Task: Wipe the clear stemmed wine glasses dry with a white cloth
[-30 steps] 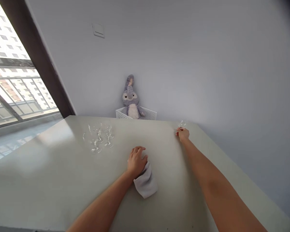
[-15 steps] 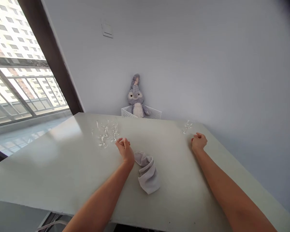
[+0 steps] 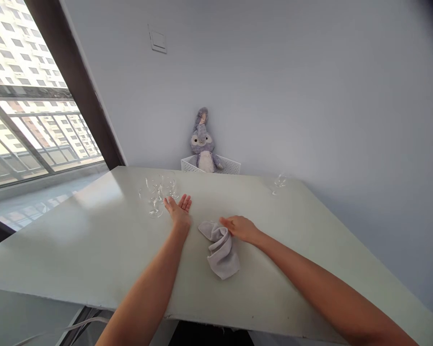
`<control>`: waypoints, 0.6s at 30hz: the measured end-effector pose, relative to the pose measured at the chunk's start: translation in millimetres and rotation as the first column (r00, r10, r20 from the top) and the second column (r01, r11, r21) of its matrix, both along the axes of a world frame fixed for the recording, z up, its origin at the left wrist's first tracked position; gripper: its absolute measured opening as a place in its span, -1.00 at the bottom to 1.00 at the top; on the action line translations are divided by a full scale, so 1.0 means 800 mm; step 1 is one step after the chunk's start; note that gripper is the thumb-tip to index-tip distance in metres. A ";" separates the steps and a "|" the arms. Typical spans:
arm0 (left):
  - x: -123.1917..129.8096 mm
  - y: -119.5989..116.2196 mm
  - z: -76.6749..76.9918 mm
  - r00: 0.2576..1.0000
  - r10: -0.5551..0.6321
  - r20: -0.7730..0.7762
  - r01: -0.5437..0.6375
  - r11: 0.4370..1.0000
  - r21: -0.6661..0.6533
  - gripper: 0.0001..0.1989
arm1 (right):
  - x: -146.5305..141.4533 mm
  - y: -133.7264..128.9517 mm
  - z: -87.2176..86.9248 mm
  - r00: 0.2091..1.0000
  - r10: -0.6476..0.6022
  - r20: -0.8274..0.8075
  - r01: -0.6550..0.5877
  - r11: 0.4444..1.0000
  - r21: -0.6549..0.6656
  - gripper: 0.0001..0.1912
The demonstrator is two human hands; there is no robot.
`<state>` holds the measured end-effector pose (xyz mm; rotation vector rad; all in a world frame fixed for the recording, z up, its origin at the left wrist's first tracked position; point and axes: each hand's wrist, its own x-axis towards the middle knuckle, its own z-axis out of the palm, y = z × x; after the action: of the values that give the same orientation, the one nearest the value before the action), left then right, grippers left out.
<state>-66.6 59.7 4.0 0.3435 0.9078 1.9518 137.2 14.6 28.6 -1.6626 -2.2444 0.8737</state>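
A crumpled light grey cloth [image 3: 223,257] lies on the table in front of me. My right hand [image 3: 241,227] is at its upper right edge, fingers closed around a fold. The fingertips are partly hidden by the cloth. My left hand [image 3: 178,210] is open, palm up with fingers spread, and holds nothing. Just beyond and left of it stands a group of several clear stemmed glasses [image 3: 154,204], partly overlapping one another. Another clear glass [image 3: 279,182] stands alone near the table's far right corner.
The pale table [image 3: 94,259] reaches back towards the wall. Behind its far edge a grey plush toy [image 3: 205,149] sits in a white perforated basket [image 3: 231,166]. A window with a railing is on the left. A cable [image 3: 82,324] hangs below the front edge.
My right hand has moved left from near the lone glass to the cloth. My left hand has opened from a loose fist and shifted slightly towards the glasses.
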 end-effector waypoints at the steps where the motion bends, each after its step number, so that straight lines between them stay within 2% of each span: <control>1: -0.001 0.001 0.000 1.000 -0.010 0.020 0.010 1.000 0.012 -0.34 | -0.009 -0.002 0.004 0.998 0.038 0.058 -0.038 0.999 0.003 -0.46; 4: -0.002 0.004 -0.001 0.994 -0.034 0.106 0.032 0.999 0.019 -0.37 | -0.022 -0.005 0.009 0.989 0.123 0.083 -0.121 0.992 -0.026 -0.64; 6: -0.004 0.006 -0.001 0.984 -0.045 0.172 0.043 0.999 0.016 -0.39 | -0.022 -0.009 0.006 0.989 0.136 -0.056 -0.139 0.989 -0.051 -0.75; 8: -0.005 0.007 0.001 0.975 -0.047 0.218 0.041 0.999 0.032 -0.42 | -0.017 -0.014 0.003 0.957 0.102 -0.272 -0.133 0.986 -0.100 -0.82; 12: -0.007 0.007 0.006 0.955 -0.051 0.292 0.026 0.996 0.088 -0.52 | -0.003 -0.025 0.001 0.759 -0.122 -0.640 -0.062 0.964 -0.258 -0.76; 15: -0.011 0.008 0.008 0.924 -0.091 0.373 0.052 0.992 0.113 -0.52 | 0.004 -0.033 0.000 0.584 -0.277 -0.763 -0.051 0.926 -0.374 -0.65; 18: -0.016 0.012 0.006 0.895 -0.127 0.427 0.084 0.989 0.118 -0.55 | 0.007 -0.039 -0.005 0.465 -0.350 -0.814 -0.106 0.890 -0.443 -0.64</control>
<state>-79.3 69.4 8.8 0.0039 0.4938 1.8686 143.1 -16.3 25.0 -1.0101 -1.1963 1.7819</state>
